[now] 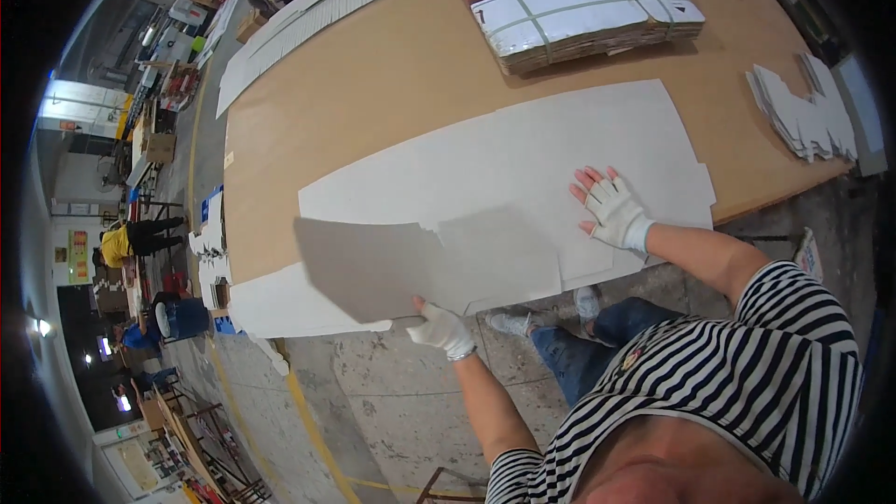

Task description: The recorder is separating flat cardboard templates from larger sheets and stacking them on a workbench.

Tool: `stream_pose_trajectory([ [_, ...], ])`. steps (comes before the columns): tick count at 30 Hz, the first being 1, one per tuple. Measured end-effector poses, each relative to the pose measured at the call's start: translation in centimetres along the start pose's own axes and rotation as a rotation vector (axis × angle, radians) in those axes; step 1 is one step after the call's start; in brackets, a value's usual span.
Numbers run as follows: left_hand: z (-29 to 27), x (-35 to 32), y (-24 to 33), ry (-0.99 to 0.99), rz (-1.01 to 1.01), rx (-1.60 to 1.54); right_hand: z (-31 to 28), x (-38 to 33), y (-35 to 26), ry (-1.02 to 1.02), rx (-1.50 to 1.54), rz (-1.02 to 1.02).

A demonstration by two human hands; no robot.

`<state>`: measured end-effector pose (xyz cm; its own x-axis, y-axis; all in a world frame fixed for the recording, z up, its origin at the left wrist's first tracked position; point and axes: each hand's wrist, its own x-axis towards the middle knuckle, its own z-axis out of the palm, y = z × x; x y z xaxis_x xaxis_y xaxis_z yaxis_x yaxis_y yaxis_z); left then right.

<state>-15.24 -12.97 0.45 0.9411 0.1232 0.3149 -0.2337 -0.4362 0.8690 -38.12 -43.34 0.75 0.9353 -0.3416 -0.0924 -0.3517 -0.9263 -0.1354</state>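
My left hand [441, 329], in a white fingerless glove, grips the near edge of a cardboard sheet [369, 266]. That sheet is tilted up off the table, with its greyish face in shade. Gloved the same way, my right hand [616, 209] lies flat with its fingers spread on a large white cardboard sheet [523, 154]. The white sheet has a straight far edge and a small step at its right end. More white board [271, 303] shows beneath the tilted sheet at the left.
A strapped stack of flat printed cartons [579, 9] sits at the back of the brown-topped table [373, 121]. White cut-out pieces [803, 107] are piled at the right corner. Long white strips [308, 19] line the far edge. Other people [126, 243] stand at benches off to the left.
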Motion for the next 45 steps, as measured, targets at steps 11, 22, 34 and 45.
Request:
stream_pose_trajectory([
  [11, 0.0, 0.5, 0.7, 0.004, 0.006, 0.038, 0.2, -0.4, 0.6, 0.001, -0.003, 0.005],
  [22, -0.7, 1.0, 0.6, -0.131, -0.371, -0.388, 0.1, -0.9, 1.0, 0.007, -0.013, -0.001],
  [34, -1.0, 0.7, 0.7, -0.158, -0.364, -0.423, -0.2, -1.3, 1.8, -0.016, -0.057, 0.01],
  [45, -1.5, 1.2, 0.3, -0.184, -0.537, -0.591, 0.0, -2.0, 2.8, 0.01, -0.043, -0.005],
])
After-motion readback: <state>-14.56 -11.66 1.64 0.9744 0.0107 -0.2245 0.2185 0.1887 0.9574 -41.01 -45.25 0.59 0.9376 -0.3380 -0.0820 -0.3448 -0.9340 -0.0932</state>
